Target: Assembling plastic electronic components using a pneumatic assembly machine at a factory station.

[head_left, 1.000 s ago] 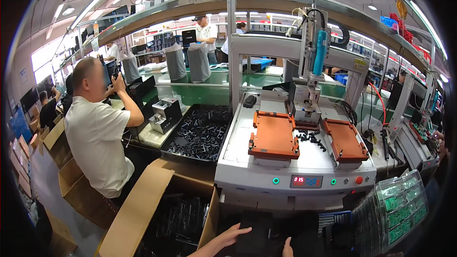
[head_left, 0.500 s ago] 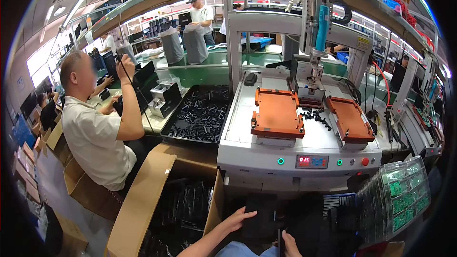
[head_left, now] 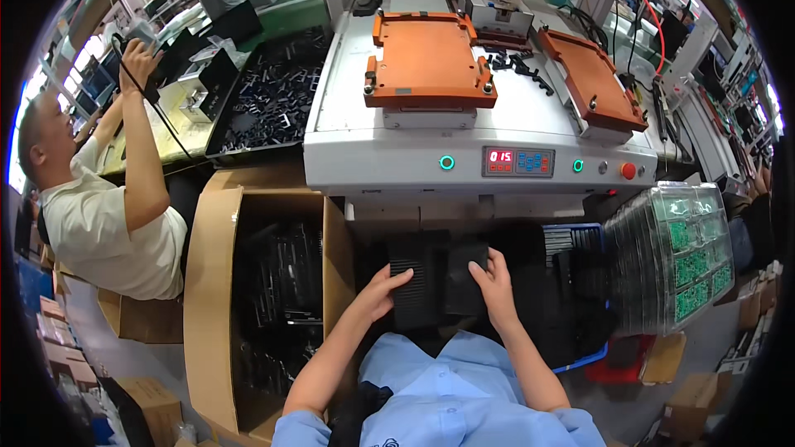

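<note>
My left hand grips the left edge of a flat black plastic panel with ribbed slots, thumb on its face. A second flat black panel, smoother, is pinched at its right edge by my right hand. Held upright in front of my body, the two panels stand side by side, close together. Their dark lower parts blend into the dark surroundings, and the fingers behind them are hidden.
Ahead stands a white machine with two orange fixtures. Left of me sits an open cardboard box of black parts; beyond it, a black tray of small pieces and a seated co-worker. At right are clear trays with green boards and a blue crate.
The head view has tilted down and shifted right. My right hand has come up beside the left with its panel, and both panels now show side by side.
</note>
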Available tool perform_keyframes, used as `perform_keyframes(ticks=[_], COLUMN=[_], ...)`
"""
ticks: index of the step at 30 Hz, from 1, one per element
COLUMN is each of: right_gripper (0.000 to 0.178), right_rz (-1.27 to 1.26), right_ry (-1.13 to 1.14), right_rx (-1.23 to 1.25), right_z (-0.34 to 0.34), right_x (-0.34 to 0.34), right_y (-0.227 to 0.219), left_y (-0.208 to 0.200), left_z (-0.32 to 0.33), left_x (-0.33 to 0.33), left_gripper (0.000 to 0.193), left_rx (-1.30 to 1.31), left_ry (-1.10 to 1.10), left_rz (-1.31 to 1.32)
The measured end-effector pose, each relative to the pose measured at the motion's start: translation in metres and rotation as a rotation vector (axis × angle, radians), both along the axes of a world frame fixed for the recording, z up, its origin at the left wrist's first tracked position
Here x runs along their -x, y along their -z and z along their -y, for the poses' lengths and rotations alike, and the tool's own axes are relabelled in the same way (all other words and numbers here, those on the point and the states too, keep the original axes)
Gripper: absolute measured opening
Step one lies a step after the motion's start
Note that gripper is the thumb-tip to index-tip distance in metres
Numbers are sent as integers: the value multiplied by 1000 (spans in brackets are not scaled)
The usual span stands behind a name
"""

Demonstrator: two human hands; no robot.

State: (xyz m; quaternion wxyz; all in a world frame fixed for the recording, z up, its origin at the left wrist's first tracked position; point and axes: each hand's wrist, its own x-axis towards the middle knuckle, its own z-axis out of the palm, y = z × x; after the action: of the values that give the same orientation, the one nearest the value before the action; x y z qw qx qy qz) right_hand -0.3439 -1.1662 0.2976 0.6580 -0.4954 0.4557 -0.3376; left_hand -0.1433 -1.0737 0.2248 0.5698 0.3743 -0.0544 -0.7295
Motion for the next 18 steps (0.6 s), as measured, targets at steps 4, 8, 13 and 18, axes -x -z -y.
perform_keyframes(ticks=[4, 8, 13, 18], right_gripper=[43, 44, 38, 24], right_rz=[-167, -424, -435, -236], right_ry=[-80, -118, -73, 28], right_rx=[131, 226, 268, 319], right_z=[0, -2, -2, 1], right_x=[-8, -21, -32, -32], right_y=[31, 32, 24, -30], left_y=[-10, -13, -11, -12], left_z=[-3, -6, -1, 1], left_x=[2, 1, 0, 0], left_gripper=[34, 33, 33, 32], left_rx=[-26, -16, -20, -12], left_ry=[-2, -3, -13, -18], left_rz=[-4, 15, -13, -41])
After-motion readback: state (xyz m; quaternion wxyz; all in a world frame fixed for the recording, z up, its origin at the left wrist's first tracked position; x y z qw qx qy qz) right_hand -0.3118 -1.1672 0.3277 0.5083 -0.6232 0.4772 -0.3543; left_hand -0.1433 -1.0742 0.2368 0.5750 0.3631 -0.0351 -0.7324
